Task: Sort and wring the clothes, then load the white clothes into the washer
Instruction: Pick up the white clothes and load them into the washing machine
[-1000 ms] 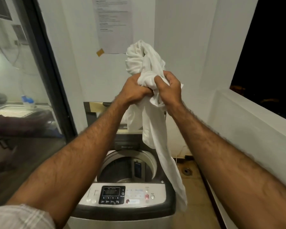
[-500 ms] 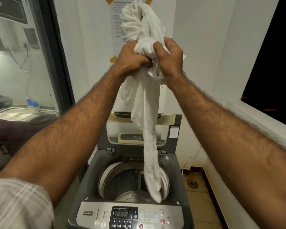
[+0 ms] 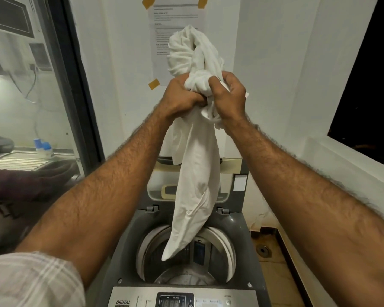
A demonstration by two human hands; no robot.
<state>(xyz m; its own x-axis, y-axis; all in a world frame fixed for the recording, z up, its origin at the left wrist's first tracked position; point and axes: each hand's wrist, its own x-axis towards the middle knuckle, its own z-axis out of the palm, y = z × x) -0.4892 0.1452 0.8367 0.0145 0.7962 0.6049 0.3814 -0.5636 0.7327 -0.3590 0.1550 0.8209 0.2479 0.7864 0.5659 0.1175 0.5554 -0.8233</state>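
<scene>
Checked cotton of my left sleeve (image 3: 31, 280) sits nearest, far below the fingers (image 3: 215, 85). Straight beneath them is the washer (image 3: 242, 235), with its display panel (image 3: 175, 301) at the bottom edge and the open drum (image 3: 186, 275) behind it. The white garment (image 3: 195, 185) hangs from my grip in front of the raised lid (image 3: 156, 187), its pointed tip over the drum mouth. Higher up, my left hand (image 3: 180, 100) and right hand (image 3: 228, 98) press together, fingers curled tight round the twisted middle of the cloth. A bunched knot of it stands above the fingers. Behind that, a taped paper notice (image 3: 177, 18) hangs on the white wall. Left of the fingers is a glass door (image 3: 31, 96), and lower right a floor drain (image 3: 262, 250).
</scene>
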